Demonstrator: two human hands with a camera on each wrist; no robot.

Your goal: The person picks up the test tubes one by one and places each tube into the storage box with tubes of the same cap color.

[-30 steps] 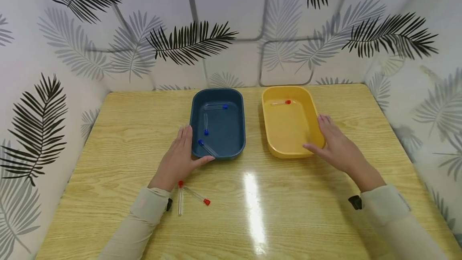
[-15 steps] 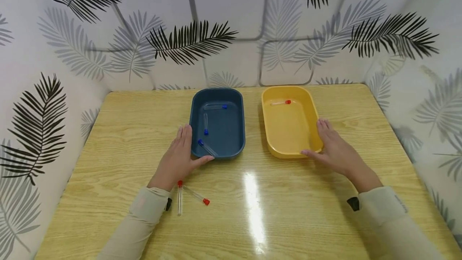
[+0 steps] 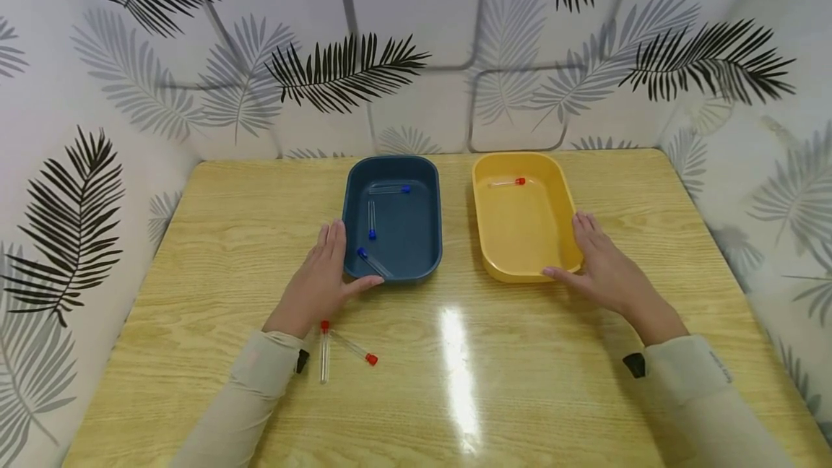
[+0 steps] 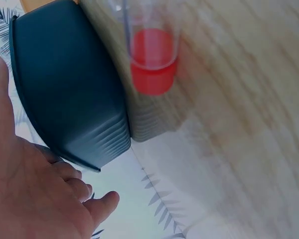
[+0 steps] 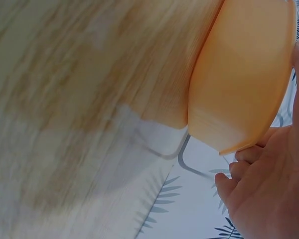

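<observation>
Two shallow plastic trays stand side by side on the wooden table. My left hand (image 3: 318,276) lies along the left side of the dark blue tray (image 3: 416,277), thumb at its front rim. Inside that tray are three clear test tubes with blue caps, one of them a tube (image 3: 372,219) in the middle. My right hand (image 3: 607,269) touches the right side of the yellow tray (image 3: 516,276), its thumb at the front right corner. One red-capped tube (image 3: 510,183) lies in the yellow tray. Both hands have extended fingers, and neither grips a tube.
Two red-capped test tubes lie on the table near my left wrist: an upright-lying tube (image 3: 324,352) and a slanted tube (image 3: 354,347). Leaf-patterned cloth (image 3: 416,114) rises behind the table (image 3: 539,381). A bright glare streak marks the tabletop.
My right thumb and fingers have shifted slightly against the yellow tray's rim since a second ago. My left hand stays in place at the blue tray; trays and tubes have not moved on the table.
</observation>
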